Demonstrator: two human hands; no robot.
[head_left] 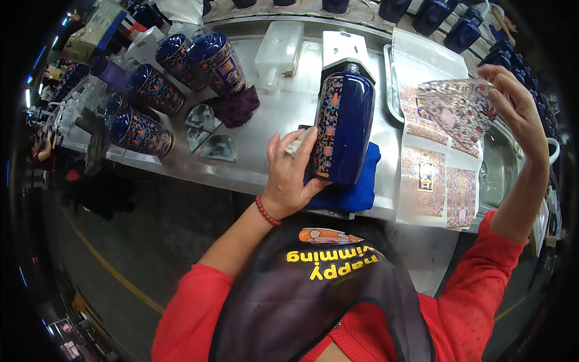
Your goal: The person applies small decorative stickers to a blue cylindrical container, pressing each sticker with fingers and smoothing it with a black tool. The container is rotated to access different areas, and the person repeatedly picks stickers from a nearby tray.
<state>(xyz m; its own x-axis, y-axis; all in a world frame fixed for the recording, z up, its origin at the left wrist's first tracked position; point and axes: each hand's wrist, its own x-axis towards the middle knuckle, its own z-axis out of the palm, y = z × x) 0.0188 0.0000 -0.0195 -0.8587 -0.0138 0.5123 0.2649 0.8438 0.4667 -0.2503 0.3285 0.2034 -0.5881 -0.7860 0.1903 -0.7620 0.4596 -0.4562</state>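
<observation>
My left hand (288, 178) steadies a dark blue bottle (354, 123), whose left side carries a colourful floral pattern. The bottle leans over a blue cloth (360, 181), its neck pointing away from me. A small whitish wad (294, 147) sits between the fingers of this hand. Raised at the right, my right hand (515, 111) pinches a thin floral decal (455, 108) by its edge, blurred by motion. Below the decal lie printed decal sheets (416, 175) on pale paper. Behind the bottle is a white stand (344, 48) with holes in it.
Several decorated blue bottles (217, 63) stand at the left beside a dark purple cloth (238, 107) and flat dark, whitish-smeared pieces (218, 148). A clear bottle-shaped container (278, 51) lies on the metal table (253, 160). Plain blue bottles (434, 15) line the far right.
</observation>
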